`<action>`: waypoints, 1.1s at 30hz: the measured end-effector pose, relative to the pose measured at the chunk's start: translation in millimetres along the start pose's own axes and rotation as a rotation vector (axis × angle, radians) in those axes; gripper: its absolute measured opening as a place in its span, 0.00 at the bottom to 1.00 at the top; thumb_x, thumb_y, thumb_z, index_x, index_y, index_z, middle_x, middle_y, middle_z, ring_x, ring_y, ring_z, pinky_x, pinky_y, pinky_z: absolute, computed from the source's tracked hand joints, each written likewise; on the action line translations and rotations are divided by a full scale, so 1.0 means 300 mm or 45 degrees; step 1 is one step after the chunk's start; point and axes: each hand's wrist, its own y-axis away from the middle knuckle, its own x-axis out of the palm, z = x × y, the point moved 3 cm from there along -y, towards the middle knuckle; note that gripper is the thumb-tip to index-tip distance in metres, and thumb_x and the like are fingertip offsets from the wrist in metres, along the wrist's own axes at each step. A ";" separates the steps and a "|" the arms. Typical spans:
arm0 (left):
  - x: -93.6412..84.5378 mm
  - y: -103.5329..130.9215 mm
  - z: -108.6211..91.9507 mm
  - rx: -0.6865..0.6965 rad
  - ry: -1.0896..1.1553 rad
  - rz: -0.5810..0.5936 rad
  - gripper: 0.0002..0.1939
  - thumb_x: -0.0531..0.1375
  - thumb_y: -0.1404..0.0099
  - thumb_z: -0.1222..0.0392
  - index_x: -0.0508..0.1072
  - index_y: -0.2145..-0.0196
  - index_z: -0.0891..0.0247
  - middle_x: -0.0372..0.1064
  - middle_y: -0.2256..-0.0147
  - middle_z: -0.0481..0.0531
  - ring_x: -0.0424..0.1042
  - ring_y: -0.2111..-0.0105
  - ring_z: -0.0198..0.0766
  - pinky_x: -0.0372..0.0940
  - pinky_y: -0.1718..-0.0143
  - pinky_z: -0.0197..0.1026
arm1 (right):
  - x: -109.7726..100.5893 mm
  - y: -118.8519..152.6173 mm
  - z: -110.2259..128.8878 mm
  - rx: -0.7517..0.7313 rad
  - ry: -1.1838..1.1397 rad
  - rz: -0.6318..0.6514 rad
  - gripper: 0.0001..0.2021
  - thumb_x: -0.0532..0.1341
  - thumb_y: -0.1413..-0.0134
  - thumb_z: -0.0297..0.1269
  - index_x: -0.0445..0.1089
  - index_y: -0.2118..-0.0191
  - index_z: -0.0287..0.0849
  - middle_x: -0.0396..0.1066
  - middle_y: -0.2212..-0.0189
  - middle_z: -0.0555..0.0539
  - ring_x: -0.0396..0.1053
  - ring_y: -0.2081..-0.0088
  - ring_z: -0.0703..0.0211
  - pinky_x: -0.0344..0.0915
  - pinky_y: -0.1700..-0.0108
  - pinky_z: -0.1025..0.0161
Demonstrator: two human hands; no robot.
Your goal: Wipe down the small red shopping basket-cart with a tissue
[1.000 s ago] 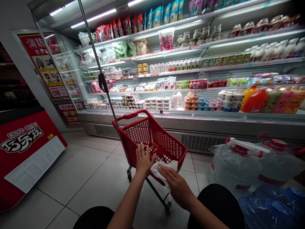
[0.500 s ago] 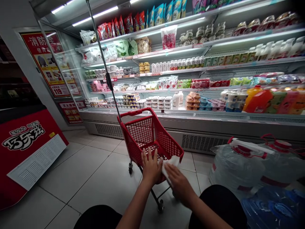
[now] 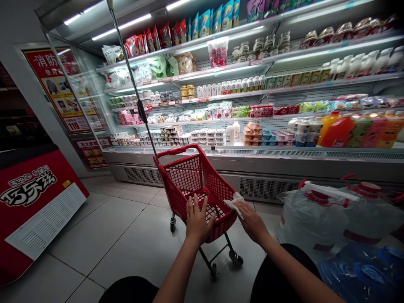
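Observation:
A small red shopping cart [image 3: 184, 168] with a lattice plastic basket stands on the tiled floor before me, a tall metal pole rising from its handle side. My left hand [image 3: 198, 219] lies with fingers spread on the basket's near end, holding nothing. At the basket's near right corner, my right hand [image 3: 251, 219] presses a white cloth or tissue [image 3: 235, 202] against the rim. Part of the cloth is hidden under its fingers.
Behind the cart runs a lit refrigerated display [image 3: 217, 156] stocked with drinks, yogurt and bags. Large water bottles [image 3: 312, 219] stand on the right, with a blue water jug [image 3: 369, 269] in front. A red freezer [image 3: 41, 202] is at the left. My dark-clothed knees frame the bottom.
My right hand has slid the white cloth rightward and up to the basket's corner, away from my left hand. My left hand stays on the near end.

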 end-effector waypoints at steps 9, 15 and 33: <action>-0.018 -0.041 0.119 -0.090 -0.096 0.202 0.43 0.57 0.30 0.37 0.50 0.26 0.55 0.47 0.27 0.59 0.43 0.27 0.60 0.48 0.30 0.63 | 0.033 0.015 0.317 -0.175 -0.124 0.072 0.36 0.54 0.48 0.22 0.62 0.30 0.39 0.67 0.35 0.40 0.60 0.32 0.46 0.63 0.32 0.45; 0.008 0.009 0.092 -0.074 -0.145 0.128 0.35 0.48 0.25 0.40 0.52 0.26 0.57 0.54 0.29 0.59 0.49 0.28 0.55 0.48 0.29 0.61 | 0.001 0.020 0.359 -0.473 -0.133 0.224 0.37 0.54 0.52 0.18 0.65 0.33 0.37 0.67 0.34 0.42 0.58 0.31 0.51 0.58 0.29 0.50; -0.122 0.032 0.088 0.298 -0.185 0.018 0.37 0.53 0.26 0.52 0.42 0.25 0.50 0.41 0.25 0.50 0.42 0.26 0.47 0.39 0.27 0.58 | -0.033 -0.106 0.156 -0.426 -0.227 0.160 0.24 0.54 0.39 0.24 0.71 0.40 0.43 0.76 0.44 0.43 0.67 0.37 0.52 0.61 0.31 0.45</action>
